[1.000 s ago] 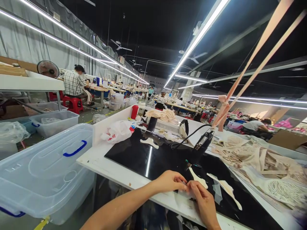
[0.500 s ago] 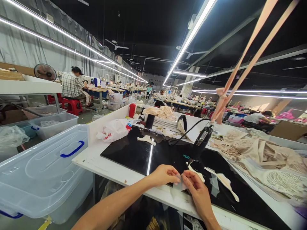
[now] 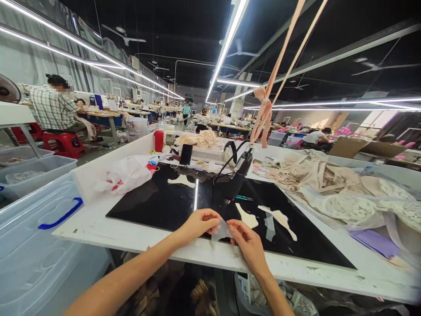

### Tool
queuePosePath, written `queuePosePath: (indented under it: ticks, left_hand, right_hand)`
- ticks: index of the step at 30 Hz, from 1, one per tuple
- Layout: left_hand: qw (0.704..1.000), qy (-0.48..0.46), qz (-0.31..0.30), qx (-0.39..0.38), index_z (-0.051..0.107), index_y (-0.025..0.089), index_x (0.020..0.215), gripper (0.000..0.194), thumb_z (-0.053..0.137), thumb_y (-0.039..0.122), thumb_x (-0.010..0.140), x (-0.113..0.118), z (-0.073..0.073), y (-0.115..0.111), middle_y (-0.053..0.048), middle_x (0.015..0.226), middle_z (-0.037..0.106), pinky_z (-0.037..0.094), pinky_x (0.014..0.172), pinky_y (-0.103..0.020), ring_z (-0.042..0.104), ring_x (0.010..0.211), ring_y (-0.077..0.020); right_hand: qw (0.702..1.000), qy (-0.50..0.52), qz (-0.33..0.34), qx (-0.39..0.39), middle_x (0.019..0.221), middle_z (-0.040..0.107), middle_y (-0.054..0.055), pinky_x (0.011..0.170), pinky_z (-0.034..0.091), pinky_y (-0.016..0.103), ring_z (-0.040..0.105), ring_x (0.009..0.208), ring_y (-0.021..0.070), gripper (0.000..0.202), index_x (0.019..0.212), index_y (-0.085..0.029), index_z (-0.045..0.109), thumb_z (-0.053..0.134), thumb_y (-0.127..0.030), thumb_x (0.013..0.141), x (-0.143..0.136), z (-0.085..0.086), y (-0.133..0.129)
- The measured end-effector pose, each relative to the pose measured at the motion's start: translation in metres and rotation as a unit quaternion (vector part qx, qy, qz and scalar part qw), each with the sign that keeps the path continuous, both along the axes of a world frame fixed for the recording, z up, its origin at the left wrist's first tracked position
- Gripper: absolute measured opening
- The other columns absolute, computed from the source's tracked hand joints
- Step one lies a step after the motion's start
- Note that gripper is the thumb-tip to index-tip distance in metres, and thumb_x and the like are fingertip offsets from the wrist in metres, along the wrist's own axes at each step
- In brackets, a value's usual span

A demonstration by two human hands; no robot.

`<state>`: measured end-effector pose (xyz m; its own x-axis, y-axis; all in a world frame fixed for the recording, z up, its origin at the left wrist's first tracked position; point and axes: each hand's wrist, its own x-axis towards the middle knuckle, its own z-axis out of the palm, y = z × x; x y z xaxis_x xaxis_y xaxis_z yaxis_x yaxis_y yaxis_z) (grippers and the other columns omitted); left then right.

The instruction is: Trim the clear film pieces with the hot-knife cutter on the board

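A small translucent film piece [image 3: 222, 231] is pinched between my two hands above the front edge of the black board [image 3: 144, 206]. My left hand [image 3: 204, 223] grips its left side with thumb and fingers closed. On its right side, the fingertips of my right hand [image 3: 245, 239] are pressed together. Just beyond my right hand lies a cream fabric piece [image 3: 246, 215]. To its right, another cream fabric piece [image 3: 282, 221] rests beside a translucent strip [image 3: 270, 227]. Further back on the board is a third cream piece [image 3: 181, 181].
A black hand-held device [image 3: 239, 175] hangs by peach straps [image 3: 265, 105] over the board, near teal tweezers [image 3: 245, 198]. Beige garments [image 3: 329, 175] are heaped at right, a white plastic bag [image 3: 131, 173] at left. A lidded plastic bin [image 3: 42, 259] stands left of the table.
The view has turned to the right, so the scene sits further left. Both hands still hold the film, which now shows more plainly between them.
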<state>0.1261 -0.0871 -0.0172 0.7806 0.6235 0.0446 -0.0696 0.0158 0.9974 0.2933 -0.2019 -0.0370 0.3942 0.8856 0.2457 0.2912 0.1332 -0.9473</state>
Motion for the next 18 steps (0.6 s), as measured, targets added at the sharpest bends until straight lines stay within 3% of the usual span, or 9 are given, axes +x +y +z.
queuePosePath:
  ticks: [7, 12, 18]
  left_hand:
    - [0.999, 0.038, 0.013, -0.009, 0.069, 0.013, 0.09, 0.042, 0.078, 0.051, 0.074, -0.022, 0.013, 0.009, -0.002, 0.081, 0.066, 0.043, 0.062, -0.024, 0.054, 0.067, -0.0105]
    - [0.996, 0.066, 0.038, -0.038, 0.067, 0.014, 0.084, 0.033, 0.076, 0.044, 0.073, -0.036, 0.027, 0.012, -0.001, 0.08, 0.065, 0.041, 0.064, -0.023, 0.056, 0.072, -0.0111]
    - [0.993, 0.083, 0.052, -0.061, 0.063, 0.015, 0.08, 0.029, 0.074, 0.041, 0.071, -0.05, 0.038, 0.016, -0.003, 0.088, 0.066, 0.043, 0.07, -0.025, 0.057, 0.075, -0.0118]
  right_hand:
    - [1.0, 0.001, 0.003, -0.018, 0.064, 0.06, -0.001, 0.059, 0.047, 0.027, 0.056, 0.058, 0.0153, 0.037, 0.093, -0.02, 0.074, 0.07, -0.056, 0.083, -0.005, -0.004, -0.003]
    - [0.999, 0.009, 0.014, -0.043, 0.061, 0.059, -0.001, 0.06, 0.047, 0.026, 0.056, 0.06, 0.0156, 0.034, 0.09, -0.021, 0.075, 0.07, -0.054, 0.083, -0.016, -0.005, -0.008]
    - [0.997, 0.002, 0.04, -0.062, 0.061, 0.061, -0.001, 0.061, 0.05, 0.026, 0.058, 0.06, 0.0164, 0.03, 0.086, -0.022, 0.074, 0.07, -0.052, 0.082, -0.028, 0.006, -0.006]
